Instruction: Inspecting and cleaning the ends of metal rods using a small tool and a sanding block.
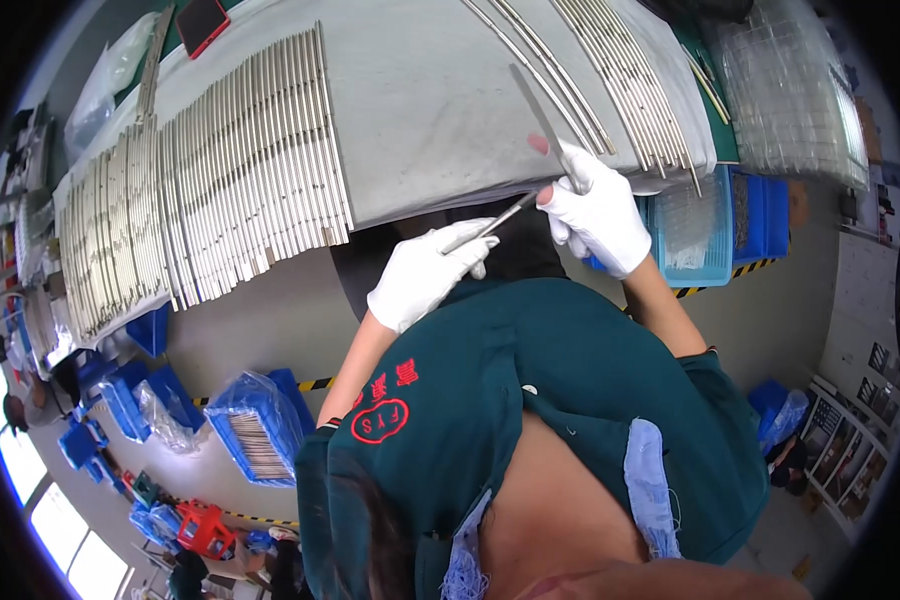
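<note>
My left hand, in a white glove, is closed around the near end of a thin metal rod, pinching it so it lies steady and points up toward my right. My right hand, gloved too, is wrapped shut on the handle of a flat file, whose blade rises away from me over the table edge; rod tip and right fingers meet, so the file can reach it. Beyond both hands lies the grey table. Rows of finished rods lie left of my left hand, more rods past my right. A blue crate sits right of my right hand.
</note>
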Demonstrator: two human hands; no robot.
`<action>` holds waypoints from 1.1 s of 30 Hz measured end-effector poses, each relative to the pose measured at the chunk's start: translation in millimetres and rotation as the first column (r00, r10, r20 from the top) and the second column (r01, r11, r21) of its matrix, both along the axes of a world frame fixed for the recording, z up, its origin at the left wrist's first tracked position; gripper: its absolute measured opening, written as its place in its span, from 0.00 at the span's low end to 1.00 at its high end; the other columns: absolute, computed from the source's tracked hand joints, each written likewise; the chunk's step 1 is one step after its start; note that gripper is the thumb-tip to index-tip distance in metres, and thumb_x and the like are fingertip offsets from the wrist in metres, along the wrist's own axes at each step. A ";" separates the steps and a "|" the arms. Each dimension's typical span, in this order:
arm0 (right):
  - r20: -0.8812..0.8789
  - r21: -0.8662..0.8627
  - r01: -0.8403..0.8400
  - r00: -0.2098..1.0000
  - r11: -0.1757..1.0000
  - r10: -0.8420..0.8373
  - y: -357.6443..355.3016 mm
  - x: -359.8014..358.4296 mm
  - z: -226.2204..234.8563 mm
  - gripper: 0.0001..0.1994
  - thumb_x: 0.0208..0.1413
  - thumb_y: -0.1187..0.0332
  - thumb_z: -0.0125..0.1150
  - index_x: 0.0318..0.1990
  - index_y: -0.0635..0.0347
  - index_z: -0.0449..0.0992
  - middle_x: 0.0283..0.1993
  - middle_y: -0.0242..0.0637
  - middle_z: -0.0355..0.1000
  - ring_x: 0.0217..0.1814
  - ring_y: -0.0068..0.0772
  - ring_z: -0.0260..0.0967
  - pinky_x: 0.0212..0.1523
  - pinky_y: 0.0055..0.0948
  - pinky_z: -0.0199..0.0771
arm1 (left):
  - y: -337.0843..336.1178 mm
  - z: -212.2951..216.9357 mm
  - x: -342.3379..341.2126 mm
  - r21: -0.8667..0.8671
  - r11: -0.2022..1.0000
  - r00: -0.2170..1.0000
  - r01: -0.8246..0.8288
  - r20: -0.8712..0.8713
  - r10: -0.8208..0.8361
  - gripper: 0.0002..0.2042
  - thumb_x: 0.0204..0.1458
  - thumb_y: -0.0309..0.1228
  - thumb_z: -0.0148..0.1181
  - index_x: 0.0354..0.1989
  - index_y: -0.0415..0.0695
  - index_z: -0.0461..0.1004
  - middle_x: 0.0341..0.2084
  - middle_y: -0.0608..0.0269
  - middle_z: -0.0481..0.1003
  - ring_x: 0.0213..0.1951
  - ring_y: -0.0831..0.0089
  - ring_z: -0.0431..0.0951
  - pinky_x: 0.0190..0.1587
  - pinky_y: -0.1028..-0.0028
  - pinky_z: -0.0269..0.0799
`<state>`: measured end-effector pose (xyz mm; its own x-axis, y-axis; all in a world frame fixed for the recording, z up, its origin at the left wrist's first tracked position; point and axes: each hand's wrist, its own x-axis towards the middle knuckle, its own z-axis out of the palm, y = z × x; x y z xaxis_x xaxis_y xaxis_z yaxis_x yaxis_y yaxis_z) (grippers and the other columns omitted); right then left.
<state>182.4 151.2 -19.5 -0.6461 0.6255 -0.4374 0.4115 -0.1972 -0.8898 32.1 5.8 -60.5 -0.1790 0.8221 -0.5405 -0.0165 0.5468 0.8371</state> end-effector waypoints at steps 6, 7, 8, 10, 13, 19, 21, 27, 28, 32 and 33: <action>0.081 -0.098 -0.099 0.991 0.990 0.107 7.9 4.8 18.6 0.15 0.55 0.65 0.57 0.44 0.69 0.73 0.24 0.33 0.73 0.11 0.13 0.57 0.10 0.13 0.52 | 3.4 36.5 -4.1 0.237 0.896 0.618 0.376 -0.785 -0.052 0.13 0.53 0.36 0.53 0.47 0.55 0.72 0.25 0.64 0.74 0.28 0.66 0.76 0.28 0.69 0.71; -0.030 -0.103 -0.047 0.999 0.994 0.044 6.4 7.4 20.7 0.14 0.55 0.66 0.57 0.42 0.69 0.73 0.23 0.35 0.73 0.09 0.13 0.56 0.09 0.13 0.51 | 5.6 40.4 -5.0 0.249 0.875 0.553 0.415 -0.833 -0.025 0.13 0.52 0.36 0.53 0.47 0.55 0.71 0.24 0.64 0.73 0.26 0.66 0.76 0.27 0.69 0.70; -0.029 -0.131 -0.079 0.997 0.988 0.076 11.3 11.5 22.6 0.14 0.55 0.66 0.56 0.42 0.70 0.73 0.24 0.37 0.73 0.09 0.13 0.55 0.09 0.14 0.51 | 7.9 43.1 -5.9 0.256 0.854 0.485 0.453 -0.874 0.004 0.14 0.52 0.35 0.53 0.48 0.56 0.71 0.23 0.65 0.72 0.25 0.66 0.75 0.26 0.69 0.70; -0.042 -0.126 -0.081 0.996 0.989 0.076 16.1 20.2 19.6 0.13 0.56 0.67 0.56 0.42 0.70 0.72 0.25 0.41 0.74 0.08 0.14 0.54 0.08 0.14 0.50 | 14.3 49.4 -6.4 0.257 0.833 0.453 0.489 -0.891 0.009 0.16 0.50 0.35 0.54 0.49 0.57 0.70 0.21 0.67 0.70 0.24 0.69 0.74 0.24 0.70 0.68; -0.180 -0.131 0.189 0.961 0.973 -0.211 15.7 20.0 20.5 0.12 0.58 0.67 0.54 0.41 0.69 0.71 0.26 0.42 0.74 0.08 0.15 0.55 0.07 0.13 0.48 | 32.1 61.5 -19.9 0.414 0.706 0.319 0.574 -0.908 0.272 0.23 0.44 0.37 0.63 0.52 0.53 0.70 0.38 0.65 0.75 0.39 0.67 0.74 0.43 0.65 0.68; -0.328 0.017 0.525 0.807 0.851 -0.492 27.0 31.5 10.2 0.15 0.59 0.66 0.53 0.47 0.71 0.70 0.26 0.39 0.74 0.09 0.12 0.51 0.10 0.13 0.47 | -4.8 30.9 -73.0 0.165 0.944 0.068 0.286 -0.986 0.152 0.36 0.35 0.47 0.68 0.54 0.41 0.66 0.50 0.55 0.69 0.53 0.59 0.66 0.56 0.58 0.56; -0.251 0.117 0.423 0.888 0.898 -0.386 27.5 32.2 -1.4 0.16 0.59 0.66 0.53 0.49 0.70 0.70 0.29 0.40 0.75 0.10 0.11 0.54 0.12 0.13 0.51 | -18.2 13.1 -72.7 0.018 0.961 0.033 0.275 -0.999 0.010 0.35 0.36 0.45 0.68 0.55 0.44 0.65 0.53 0.56 0.66 0.55 0.58 0.64 0.55 0.56 0.56; 0.028 0.217 0.242 0.967 0.946 -0.254 20.7 18.7 -0.7 0.21 0.58 0.65 0.54 0.58 0.63 0.66 0.25 0.30 0.72 0.19 0.13 0.63 0.16 0.14 0.57 | -29.5 -2.1 -71.2 0.051 0.932 0.040 0.359 -0.998 0.039 0.27 0.41 0.32 0.63 0.54 0.50 0.67 0.53 0.64 0.67 0.54 0.61 0.65 0.56 0.56 0.56; 0.081 0.297 0.235 0.960 0.926 -0.269 20.8 19.1 -4.1 0.22 0.58 0.65 0.54 0.58 0.63 0.65 0.24 0.31 0.71 0.18 0.13 0.63 0.17 0.15 0.58 | -31.9 -6.8 -72.8 0.097 0.912 0.019 0.399 -0.995 0.097 0.24 0.41 0.32 0.63 0.51 0.50 0.69 0.50 0.65 0.69 0.52 0.63 0.67 0.55 0.56 0.57; 0.072 0.354 0.224 0.961 0.908 -0.265 15.2 15.5 2.8 0.23 0.60 0.64 0.50 0.61 0.62 0.62 0.20 0.31 0.68 0.16 0.14 0.59 0.19 0.16 0.61 | -29.0 18.6 -63.6 0.322 0.825 0.066 0.464 -0.941 0.331 0.14 0.39 0.32 0.65 0.38 0.49 0.74 0.37 0.68 0.74 0.41 0.67 0.73 0.49 0.61 0.63; 0.005 0.330 0.210 0.974 0.920 -0.224 13.0 14.3 6.1 0.23 0.61 0.64 0.49 0.61 0.61 0.61 0.20 0.31 0.67 0.16 0.14 0.59 0.19 0.16 0.61 | -31.3 30.7 -61.2 0.418 0.774 0.106 0.476 -0.901 0.422 0.13 0.38 0.31 0.66 0.35 0.48 0.74 0.33 0.69 0.74 0.38 0.67 0.75 0.47 0.63 0.64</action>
